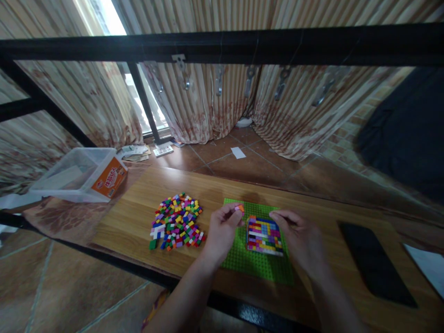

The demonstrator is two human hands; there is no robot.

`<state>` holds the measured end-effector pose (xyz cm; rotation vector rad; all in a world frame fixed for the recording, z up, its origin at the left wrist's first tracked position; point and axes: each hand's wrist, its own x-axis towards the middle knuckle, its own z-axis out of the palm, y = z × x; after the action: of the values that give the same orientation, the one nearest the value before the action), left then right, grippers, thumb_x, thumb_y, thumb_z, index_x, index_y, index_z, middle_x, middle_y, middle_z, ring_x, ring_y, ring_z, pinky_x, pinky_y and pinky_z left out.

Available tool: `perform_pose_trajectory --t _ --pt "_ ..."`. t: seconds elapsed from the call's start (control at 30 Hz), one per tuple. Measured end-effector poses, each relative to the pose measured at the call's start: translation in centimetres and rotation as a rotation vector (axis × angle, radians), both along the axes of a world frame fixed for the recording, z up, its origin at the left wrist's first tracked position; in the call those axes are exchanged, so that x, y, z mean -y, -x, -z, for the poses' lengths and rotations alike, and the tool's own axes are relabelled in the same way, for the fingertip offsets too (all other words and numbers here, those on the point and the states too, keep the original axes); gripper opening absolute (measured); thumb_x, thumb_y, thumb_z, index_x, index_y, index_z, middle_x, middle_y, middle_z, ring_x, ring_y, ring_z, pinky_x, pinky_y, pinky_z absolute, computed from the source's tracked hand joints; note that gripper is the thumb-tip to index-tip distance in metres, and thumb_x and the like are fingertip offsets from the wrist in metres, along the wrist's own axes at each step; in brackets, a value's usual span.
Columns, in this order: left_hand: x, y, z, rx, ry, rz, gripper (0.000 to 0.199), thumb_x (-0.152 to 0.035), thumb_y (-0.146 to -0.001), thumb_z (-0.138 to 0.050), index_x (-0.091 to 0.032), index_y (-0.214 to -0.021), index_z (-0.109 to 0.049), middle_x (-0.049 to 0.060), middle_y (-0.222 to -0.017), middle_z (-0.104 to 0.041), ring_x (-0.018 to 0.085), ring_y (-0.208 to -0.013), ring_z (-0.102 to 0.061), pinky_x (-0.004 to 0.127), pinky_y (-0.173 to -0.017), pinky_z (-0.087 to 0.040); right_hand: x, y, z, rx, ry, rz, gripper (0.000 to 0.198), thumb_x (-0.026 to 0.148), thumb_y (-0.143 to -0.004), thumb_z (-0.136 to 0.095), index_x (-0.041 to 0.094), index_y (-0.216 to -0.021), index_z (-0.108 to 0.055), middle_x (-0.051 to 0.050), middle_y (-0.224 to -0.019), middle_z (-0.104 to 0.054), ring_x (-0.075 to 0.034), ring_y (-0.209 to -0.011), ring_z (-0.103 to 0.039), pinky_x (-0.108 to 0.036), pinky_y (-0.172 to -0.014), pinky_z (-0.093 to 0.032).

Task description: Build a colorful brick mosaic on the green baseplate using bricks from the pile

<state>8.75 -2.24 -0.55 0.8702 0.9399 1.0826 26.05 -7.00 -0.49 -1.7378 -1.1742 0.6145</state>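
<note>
Starting at the far left, there's a clear plastic bin [78,192] with an orange label [110,178], sitting past the end of the wooden worktop [126,217]. Next comes a big messy pile of loose toy bricks [180,222] in pretty much every color, so there's no shortage of pieces left.

Right beside that is the left hand [224,227], thumb and fingers pinching a tiny orange-and-pink piece [239,208] (could be one brick or two, can't tell). It's up over the left edge of the green studded baseplate [243,264], near the multicolored brick build [264,236] but not on it.

The build is a tightly packed rectangle around the middle of the plate. I'd call it well underway, though there are plenty of bare studs around it. The right hand [294,229] is at its far right corner, fingers curled, but it's too blurry to say if they grip anything.

Further right: a flat black slab [376,263], then some white paper [426,263].
</note>
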Motion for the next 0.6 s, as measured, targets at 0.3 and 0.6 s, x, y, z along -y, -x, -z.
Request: perform_pose_trajectory --t 0.3,0.6 --pt "-0.2 0.6 2.8 -0.48 -0.205 0.254 0.025 -0.022 -0.084 -0.053 -0.017 -0.093 -0.076 0.003 -0.081 -0.071 0.016 -0.074 -0.062 0.025 -0.066 -0.047 -1.0 0.4 2.5 0.377 -0.087 -0.157 0.032 0.041 -0.093 -0.051 0.022 -0.084 -0.074 -0.008 -0.09 -0.072 -0.025 -0.09 -0.063 -0.041 -0.086 -0.047" --pt "0.2 0.6 2.7 -0.563 -0.278 0.358 0.035 -0.021 -0.087 -0.049 -0.019 -0.107 -0.077 0.004 -0.095 -0.077 0.019 -0.087 -0.067 0.028 -0.078 -0.05 -1.3 0.9 2.7 0.465 -0.11 -0.209 0.034 0.038 -0.096 -0.047 0.022 -0.088 -0.075 -0.009 -0.094 -0.071 -0.025 -0.091 -0.062 -0.042 -0.085 -0.048"
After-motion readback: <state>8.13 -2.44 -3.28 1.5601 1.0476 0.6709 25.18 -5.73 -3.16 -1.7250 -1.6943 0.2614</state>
